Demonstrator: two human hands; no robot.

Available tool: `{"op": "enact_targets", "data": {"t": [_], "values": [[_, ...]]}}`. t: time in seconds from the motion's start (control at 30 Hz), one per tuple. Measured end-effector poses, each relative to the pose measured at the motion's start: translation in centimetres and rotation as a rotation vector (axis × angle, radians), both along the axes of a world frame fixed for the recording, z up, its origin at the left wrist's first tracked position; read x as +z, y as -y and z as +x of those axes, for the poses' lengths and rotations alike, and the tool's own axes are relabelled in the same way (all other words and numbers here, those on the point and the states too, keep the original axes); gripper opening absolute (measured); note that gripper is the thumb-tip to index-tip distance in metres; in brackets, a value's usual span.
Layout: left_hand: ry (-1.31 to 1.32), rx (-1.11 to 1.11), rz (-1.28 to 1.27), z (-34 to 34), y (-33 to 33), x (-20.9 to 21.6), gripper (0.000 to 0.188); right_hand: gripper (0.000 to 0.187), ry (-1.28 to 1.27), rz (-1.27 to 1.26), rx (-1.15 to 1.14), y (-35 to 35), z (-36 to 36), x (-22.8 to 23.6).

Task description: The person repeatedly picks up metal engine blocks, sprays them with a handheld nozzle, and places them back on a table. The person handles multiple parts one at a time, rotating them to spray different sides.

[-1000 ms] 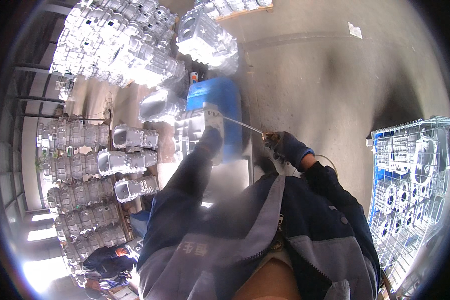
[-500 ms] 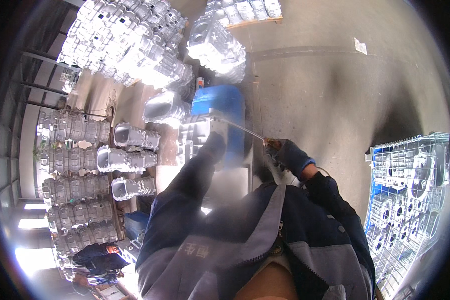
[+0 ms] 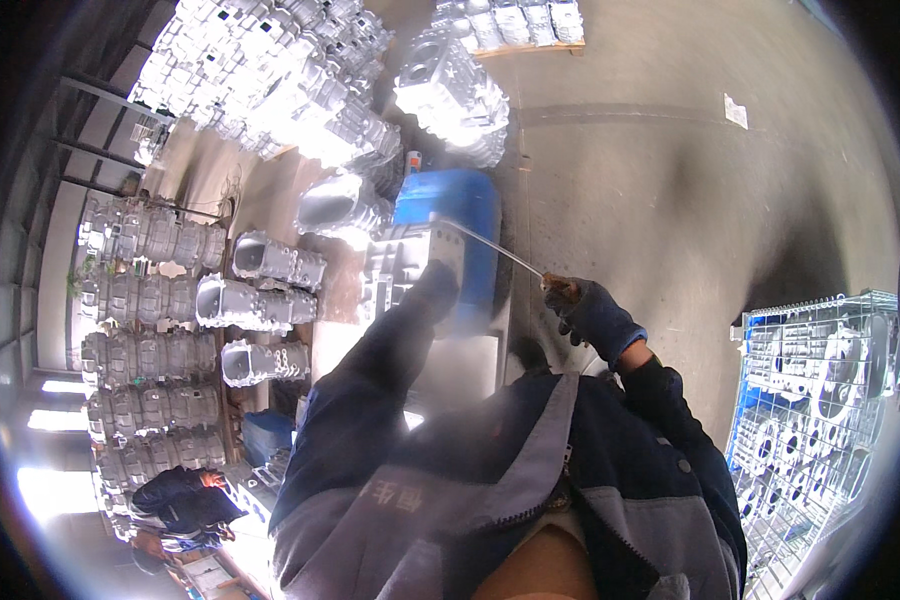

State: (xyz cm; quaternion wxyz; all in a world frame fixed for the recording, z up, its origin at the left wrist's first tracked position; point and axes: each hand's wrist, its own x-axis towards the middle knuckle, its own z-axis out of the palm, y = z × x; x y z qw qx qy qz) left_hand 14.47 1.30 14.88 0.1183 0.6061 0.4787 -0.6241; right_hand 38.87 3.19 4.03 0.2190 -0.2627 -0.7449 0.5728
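Observation:
A silvery cast-metal housing (image 3: 398, 262) stands in front of me, beside a blue plastic drum (image 3: 450, 195). My left hand (image 3: 433, 290), in a dark glove, lies against the housing's near right side; its fingers blend into dark sleeve and haze. Out to the right, my right hand (image 3: 602, 318), in a dark blue glove, is closed round the brownish handle of a long thin metal rod tool (image 3: 505, 252). The rod slants up and left, and its far end reaches the housing's top right edge. Whether the tip touches or enters it I cannot tell.
Several castings (image 3: 255, 305) stand at the left, with stacked rows (image 3: 150, 300) behind them. More castings (image 3: 450, 95) are piled at the far side. A wire cage (image 3: 815, 440) of metal parts stands at right. Another person (image 3: 185, 505) bends over at lower left.
My right hand has moved slightly right with the rod tool, and the rod shows more clearly. My left hand stays against the housing. The whole view has shifted a little.

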Motion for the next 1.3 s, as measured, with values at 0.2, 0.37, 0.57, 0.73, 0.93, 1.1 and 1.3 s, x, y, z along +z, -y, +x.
{"op": "enact_targets", "data": {"t": [0.2,0.37,0.57,0.73,0.93,1.1,1.3], "values": [[0.114,-0.055,0.313,-1.3,-0.2,-0.3,0.039,0.035,0.148,0.019,0.013,0.0,-0.5,0.3],[0.175,0.224,0.348,-2.4,0.6,0.6,0.046,0.036,0.2,-0.072,-0.104,-0.5,0.6,2.2],[0.294,0.53,0.764,-7.6,4.0,-10.7,0.05,0.043,0.222,0.16,-0.006,-1.3,0.9,4.8],[0.35,0.527,1.168,-10.7,6.1,-19.3,0.056,0.044,0.06,-0.713,0.109,-3.0,0.3,5.6],[0.801,0.708,1.206,-18.7,6.0,-9.5,0.042,0.031,0.338,-0.329,-0.023,-4.9,4.1,4.8],[1.276,0.978,1.236,-20.3,10.8,-9.8,0.041,0.036,0.409,-0.551,-0.025,-5.2,6.4,3.7],[1.297,1.026,1.447,-21.9,16.2,-17.0,0.041,0.032,0.21,-0.899,0.228,-5.8,1.7,1.6]]}}
